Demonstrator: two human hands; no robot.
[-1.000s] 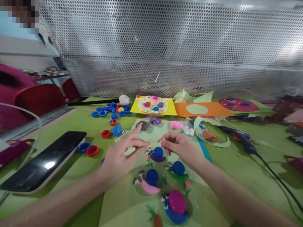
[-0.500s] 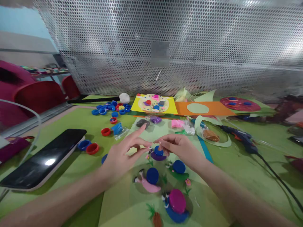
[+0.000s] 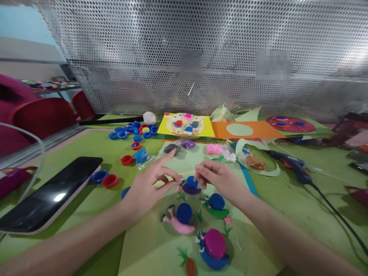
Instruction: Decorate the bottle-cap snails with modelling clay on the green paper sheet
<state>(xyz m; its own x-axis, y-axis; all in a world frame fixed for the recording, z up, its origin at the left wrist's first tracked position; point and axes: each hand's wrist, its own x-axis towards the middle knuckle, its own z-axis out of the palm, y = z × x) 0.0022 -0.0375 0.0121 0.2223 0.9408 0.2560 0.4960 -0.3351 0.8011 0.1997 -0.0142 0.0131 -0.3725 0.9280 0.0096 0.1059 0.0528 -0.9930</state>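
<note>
Purple snail (image 3: 189, 190) between left hand (image 3: 148, 186) and right hand (image 3: 222, 178), both near-pinched, hold unclear, open gap between

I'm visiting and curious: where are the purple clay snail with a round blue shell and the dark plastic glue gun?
Purple clay snail (image 3: 191, 183), head view: on its blue shell.
Dark plastic glue gun (image 3: 299, 170), head view: on its body.

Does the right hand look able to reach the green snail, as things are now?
Probably yes: the green snail lies close below the right hand in the view, with nothing covering it; whether that hand holds anything is unclear.
</note>
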